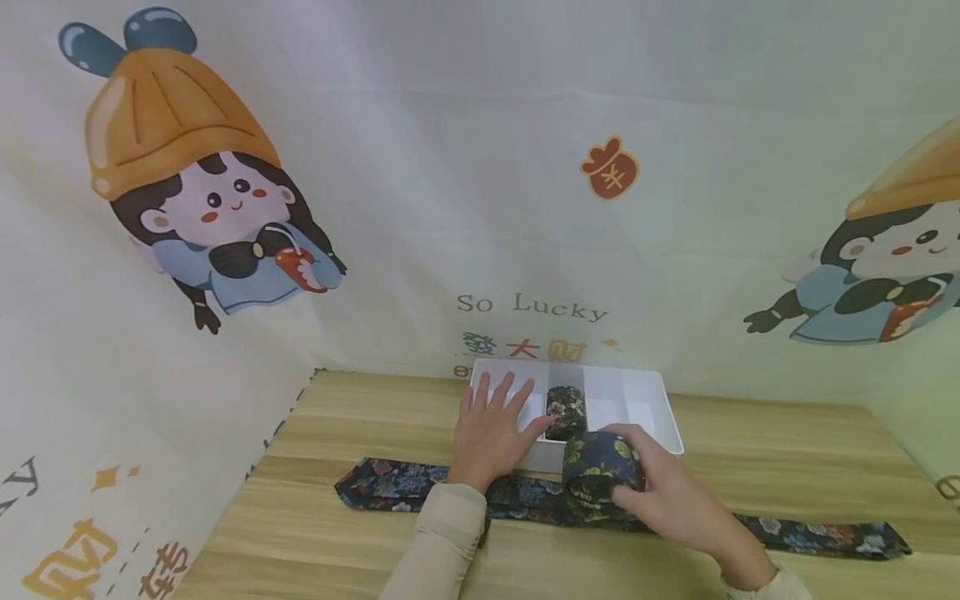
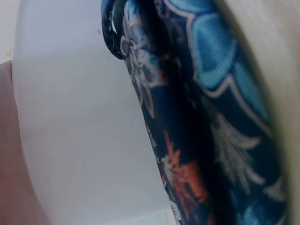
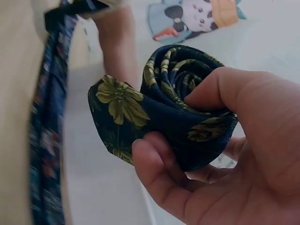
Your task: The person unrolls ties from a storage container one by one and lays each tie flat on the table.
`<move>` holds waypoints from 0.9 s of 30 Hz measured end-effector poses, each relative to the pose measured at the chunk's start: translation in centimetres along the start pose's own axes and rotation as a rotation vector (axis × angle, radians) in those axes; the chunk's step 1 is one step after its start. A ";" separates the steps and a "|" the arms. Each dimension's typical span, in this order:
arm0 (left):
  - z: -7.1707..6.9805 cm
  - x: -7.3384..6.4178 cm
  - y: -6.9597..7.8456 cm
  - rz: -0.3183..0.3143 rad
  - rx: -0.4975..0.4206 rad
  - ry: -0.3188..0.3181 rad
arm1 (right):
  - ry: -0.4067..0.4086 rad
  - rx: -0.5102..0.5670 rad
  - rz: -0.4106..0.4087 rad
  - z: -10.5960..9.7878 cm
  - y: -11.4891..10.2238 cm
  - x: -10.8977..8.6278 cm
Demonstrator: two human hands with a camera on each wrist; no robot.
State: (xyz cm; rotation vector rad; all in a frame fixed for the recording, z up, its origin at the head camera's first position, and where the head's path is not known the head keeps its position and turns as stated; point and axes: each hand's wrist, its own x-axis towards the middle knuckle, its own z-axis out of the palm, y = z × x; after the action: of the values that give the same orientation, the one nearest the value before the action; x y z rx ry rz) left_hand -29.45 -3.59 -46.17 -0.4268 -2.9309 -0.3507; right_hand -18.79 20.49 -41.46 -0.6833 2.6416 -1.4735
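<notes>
My right hand (image 1: 671, 492) grips a rolled navy necktie (image 1: 600, 454) with yellow flowers, just in front of the white divided box (image 1: 651, 410). The right wrist view shows the thumb on the coiled roll (image 3: 164, 112), fingers curled around it and the tie's pointed end sticking out. Fingers spread, my left hand (image 1: 491, 429) lies over the left part of the box. Another rolled tie (image 1: 566, 412), black with pale flowers, occupies a compartment near the left thumb. A dark blue floral tie (image 1: 397, 485) stretches flat across the table before the box, passing beneath both arms.
The wooden table (image 1: 300, 533) meets a pale printed cloth (image 1: 405, 208) behind the box and at the sides. Cartoon figures and lettering decorate this cloth. In the left wrist view, the flat tie (image 2: 187, 140) runs close along the box's pale wall (image 2: 84, 122).
</notes>
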 end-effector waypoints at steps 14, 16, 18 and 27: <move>-0.2 0.0 0.2 -0.012 -0.028 0.003 | -0.191 -0.021 0.084 5.5 1.1 -1.0; -0.2 0.0 0.1 -0.022 -0.034 0.005 | -0.219 -0.003 0.107 6.3 1.3 -0.8; -0.2 0.0 0.1 -0.026 -0.045 0.008 | -0.240 0.042 0.111 7.0 1.6 -0.7; -0.2 0.0 -0.3 -0.013 -0.149 0.082 | -0.274 0.118 0.090 8.2 3.0 -0.5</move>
State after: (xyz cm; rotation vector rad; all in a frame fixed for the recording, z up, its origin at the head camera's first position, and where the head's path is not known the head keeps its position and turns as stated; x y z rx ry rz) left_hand -29.51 -3.93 -46.03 -0.4028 -2.8400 -0.5763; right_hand -17.37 15.50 -48.46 -0.6908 2.3311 -1.3874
